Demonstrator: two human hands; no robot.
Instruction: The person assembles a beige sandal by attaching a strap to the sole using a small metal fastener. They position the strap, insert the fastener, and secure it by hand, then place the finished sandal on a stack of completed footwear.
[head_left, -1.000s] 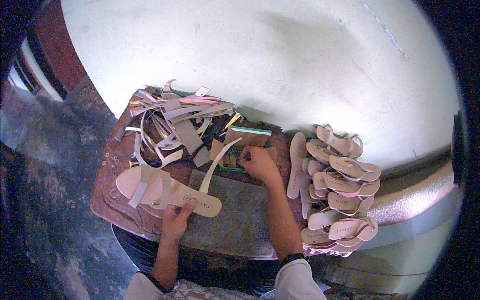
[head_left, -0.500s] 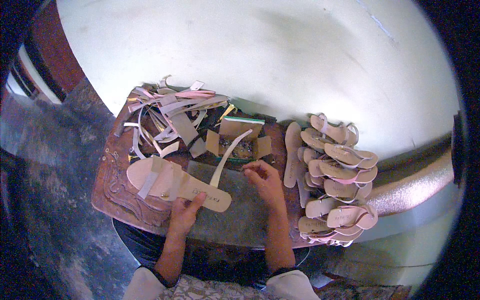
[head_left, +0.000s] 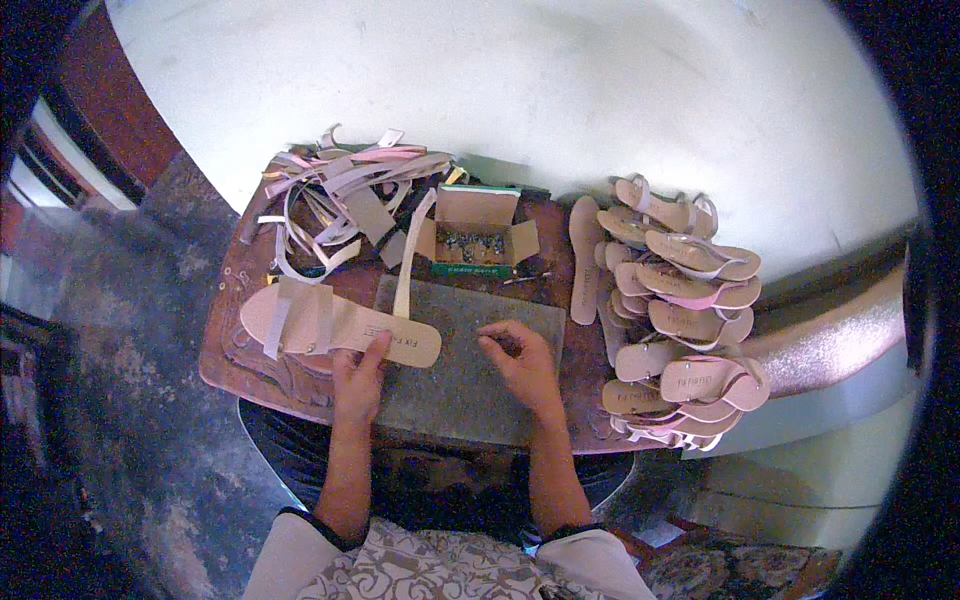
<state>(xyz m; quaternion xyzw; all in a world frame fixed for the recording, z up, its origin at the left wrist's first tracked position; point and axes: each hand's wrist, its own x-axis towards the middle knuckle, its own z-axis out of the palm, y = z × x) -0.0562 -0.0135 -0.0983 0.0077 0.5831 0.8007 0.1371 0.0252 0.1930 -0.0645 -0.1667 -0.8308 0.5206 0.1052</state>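
A beige sandal [head_left: 352,330] is in my left hand [head_left: 358,385], gripped at its near edge with the thumb on top of the sole. Greyish straps [head_left: 318,308] cross its wide end on the left. From near the other end a long cream strap [head_left: 405,262] stands up and away from me. My right hand [head_left: 522,368] hovers over the grey slab [head_left: 455,390], right of the sandal and apart from it. Its thumb and fingertips are pinched together; whatever they hold, if anything, is too small to make out.
An open cardboard box [head_left: 527,240] of small metal pieces stands beyond the slab on the carved wooden table [head_left: 585,405]. Loose straps [head_left: 350,195] lie heaped at the far left. Several sandals [head_left: 690,320] are stacked along the right. A pale wall [head_left: 560,90] rises behind.
The view has shifted, so the table sits higher in the picture. My right hand has drawn back from the box towards me. My left hand still holds the sandal, its cream strap more upright.
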